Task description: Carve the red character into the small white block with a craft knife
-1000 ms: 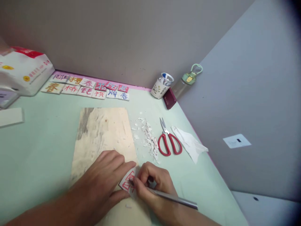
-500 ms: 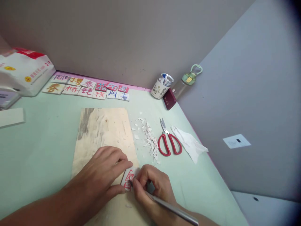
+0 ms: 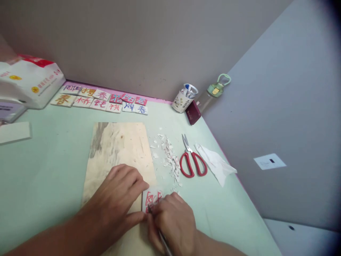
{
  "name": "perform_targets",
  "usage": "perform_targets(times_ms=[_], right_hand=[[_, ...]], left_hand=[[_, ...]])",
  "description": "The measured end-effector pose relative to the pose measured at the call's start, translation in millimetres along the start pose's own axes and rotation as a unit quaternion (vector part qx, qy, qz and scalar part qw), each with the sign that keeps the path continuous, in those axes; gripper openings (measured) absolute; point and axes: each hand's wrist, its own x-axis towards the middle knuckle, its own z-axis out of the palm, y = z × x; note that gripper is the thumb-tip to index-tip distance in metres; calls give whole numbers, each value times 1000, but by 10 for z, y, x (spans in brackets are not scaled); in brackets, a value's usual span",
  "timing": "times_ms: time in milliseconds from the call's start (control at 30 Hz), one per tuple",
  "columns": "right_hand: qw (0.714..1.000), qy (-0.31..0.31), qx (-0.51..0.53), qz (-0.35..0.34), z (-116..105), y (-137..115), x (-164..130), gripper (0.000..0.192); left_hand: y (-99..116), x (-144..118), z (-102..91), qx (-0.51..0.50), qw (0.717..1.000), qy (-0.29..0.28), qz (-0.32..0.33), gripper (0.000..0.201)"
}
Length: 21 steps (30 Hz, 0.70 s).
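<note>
I am working on a small white tile (image 3: 151, 200) with a red carved character, lying flat at the near right corner of a pale, grainy plywood board (image 3: 118, 149) on the smooth mint-green tabletop (image 3: 48, 167). My left hand (image 3: 117, 204) is pressing down beside the tile, fingers (image 3: 138, 185) spread flat against its left edge. My right hand (image 3: 172, 222) is gripping a thin metal carving knife (image 3: 162, 240), fingers curled tight around it, tip touching the tile's lower left. Just beyond my right fingers, white chips (image 3: 170, 158) are lying in a loose ridge, with red-handled scissors (image 3: 192, 161) and a crumpled tissue (image 3: 215, 163) farther right. Finished tiles (image 3: 103, 99) are lining the grey wall.
</note>
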Motion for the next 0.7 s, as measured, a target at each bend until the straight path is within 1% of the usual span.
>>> perform_targets(times_ms=[100, 167, 200, 233, 300, 367, 467, 533, 600, 667, 700], right_hand=[[993, -22, -48, -103, -24, 22, -2, 39], [985, -60, -55, -152, -74, 36, 32, 40], [982, -77, -54, -164, -97, 42, 49, 39], [981, -85, -51, -167, -113, 49, 63, 38], [986, -75, -38, -146, -120, 65, 74, 37], [993, -65, -18, -97, -105, 85, 74, 35], [997, -63, 40, -8, -82, 116, 81, 29], [995, -54, 74, 24, -79, 126, 90, 27], [996, -48, 72, 13, -85, 125, 96, 28], [997, -48, 40, -36, -101, 117, 98, 30], [996, -57, 22, -66, -114, 113, 100, 32]], left_hand=[[12, 3, 5, 22, 1000, 11, 3, 37], [2, 6, -18, 24, 1000, -5, -1, 37], [-10, 7, -36, 20, 1000, -15, -3, 38], [-24, 7, -57, 14, 1000, -22, -3, 39], [-57, 8, -93, 0, 999, -33, 3, 41], [-83, 11, -112, -5, 999, -36, 11, 40], [-91, 21, -110, 9, 1000, -27, 8, 31], [-80, 28, -101, 23, 1000, -20, 5, 25], [-67, 30, -93, 33, 999, -18, 7, 18], [-58, 28, -89, 38, 999, -14, 10, 14], [-55, 27, -89, 41, 999, -11, 12, 14]])
